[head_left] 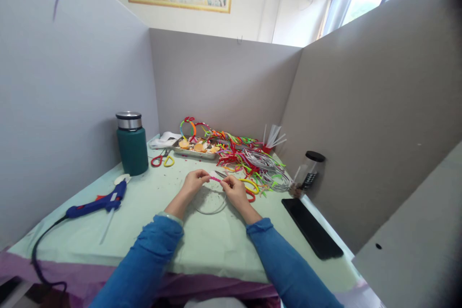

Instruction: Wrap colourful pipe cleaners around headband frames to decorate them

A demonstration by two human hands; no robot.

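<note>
In the head view a short pink fuzzy strip, which looks like a pipe cleaner (215, 179), spans the gap between my two hands. It lies along the top of a thin grey hoop (212, 213) that hangs down toward the table. My left hand (196, 183) pinches the strip's left end between thumb and fingers. At its right end, the fingertips of my right hand (234, 189) are closed on it too. How the strip joins the hoop is too small to tell. Yellow-and-red-handled scissors (251, 186) lie just beyond my right hand, partly hidden by it.
Left stand a green bottle (133, 150) and a blue glue gun (97, 203) with a cord. Farther back are a second pair of scissors (162, 160), a metal tray (197, 154) and a heap of coloured pipe cleaners (249, 159). A black phone (311, 228) and jar (310, 171) sit right.
</note>
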